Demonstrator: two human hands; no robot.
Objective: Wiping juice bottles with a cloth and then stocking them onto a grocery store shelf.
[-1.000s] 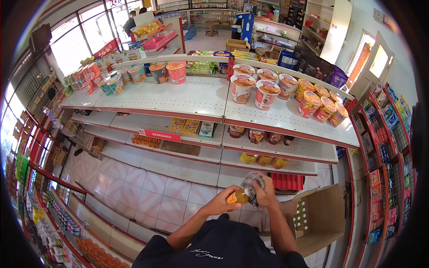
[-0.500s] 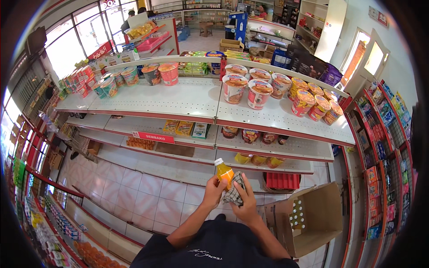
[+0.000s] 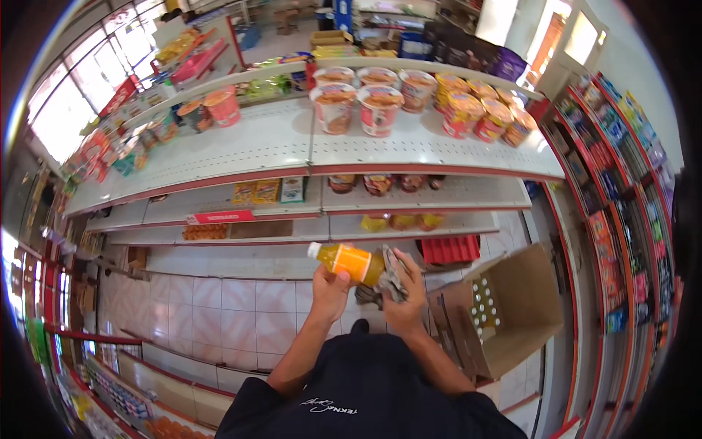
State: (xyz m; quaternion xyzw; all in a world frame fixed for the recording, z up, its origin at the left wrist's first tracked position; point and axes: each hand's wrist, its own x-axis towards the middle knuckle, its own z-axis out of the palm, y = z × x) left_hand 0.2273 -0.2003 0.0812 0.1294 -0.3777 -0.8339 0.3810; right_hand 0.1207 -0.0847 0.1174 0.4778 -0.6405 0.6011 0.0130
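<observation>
A bottle of yellow-orange drink (image 3: 349,263) with a white cap and an orange label lies nearly level in front of me, its cap pointing left. My left hand (image 3: 331,290) grips it from below, near the label. At the bottle's base, my right hand (image 3: 406,293) holds a crumpled checked cloth (image 3: 392,276) against it. Part of the cloth hangs below the bottle. To the right of my hands, an open cardboard box (image 3: 523,311) contains several bottles with pale caps (image 3: 484,304).
A white shelf rack (image 3: 409,150) spans the front, with several instant noodle cups (image 3: 335,110) on top. Below stand more cups and packets; a red crate (image 3: 450,250) sits beneath the lowest shelf. Racks of packaged goods (image 3: 614,212) line the right side. Pale floor tiles (image 3: 241,304) lie left of me.
The bottle has tipped from upright-leaning to almost horizontal, cap leftward. The cloth in my right hand now lies at its base end. The view has shifted to the right.
</observation>
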